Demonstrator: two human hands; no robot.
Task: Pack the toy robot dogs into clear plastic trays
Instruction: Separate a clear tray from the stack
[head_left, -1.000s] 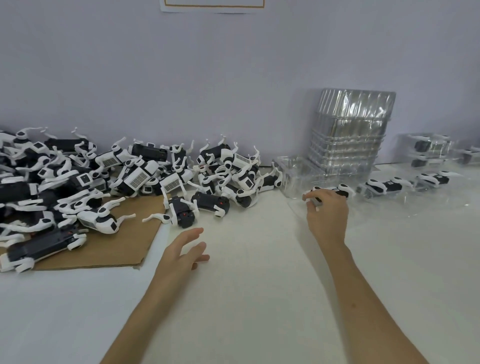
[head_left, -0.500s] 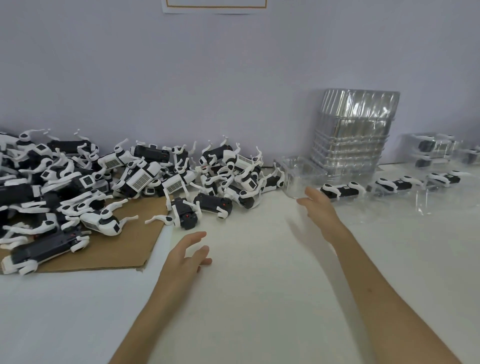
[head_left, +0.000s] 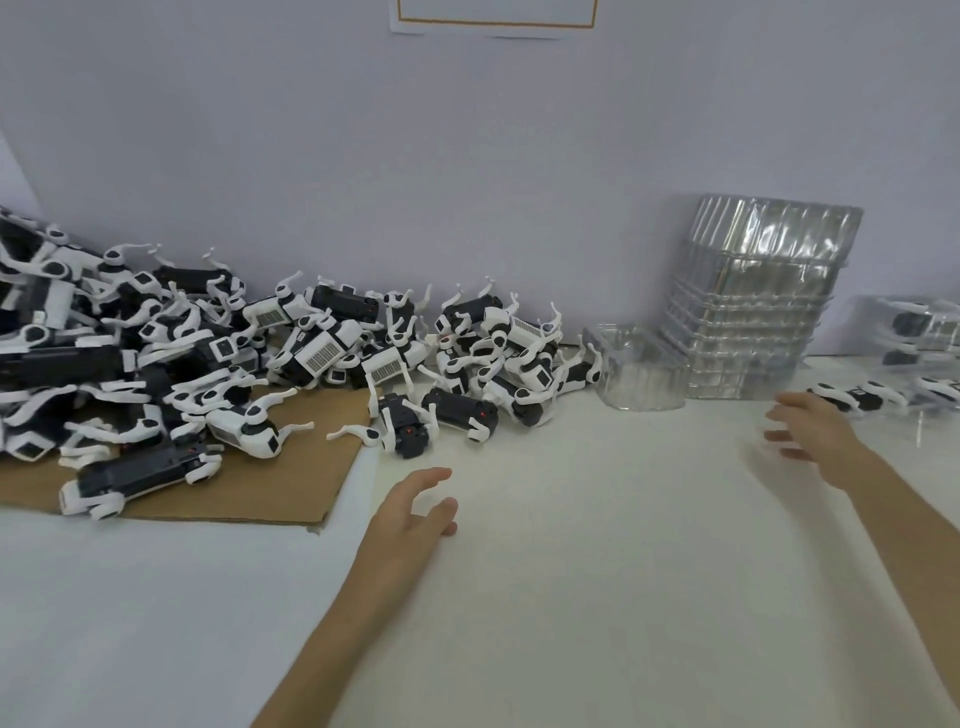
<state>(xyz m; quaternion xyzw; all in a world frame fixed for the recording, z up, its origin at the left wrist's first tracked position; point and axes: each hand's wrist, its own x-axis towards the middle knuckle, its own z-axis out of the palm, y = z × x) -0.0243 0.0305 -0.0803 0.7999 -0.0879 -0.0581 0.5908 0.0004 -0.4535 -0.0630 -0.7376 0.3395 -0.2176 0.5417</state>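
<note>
Above the table (head_left: 571, 571), both hands – left hand (head_left: 410, 512), right hand (head_left: 815, 436) (blurred) – fingers spread, holding nothing.

Glossy clear plastic trays (head_left: 748, 312), matt brown cardboard sheet (head_left: 291, 467), smooth white table (head_left: 597, 571)

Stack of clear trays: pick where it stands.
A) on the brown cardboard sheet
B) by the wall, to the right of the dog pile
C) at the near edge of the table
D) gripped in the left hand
B: the stack of clear trays stands at the back by the wall, to the right of the pile of toy robot dogs and well off the cardboard sheet.
</note>
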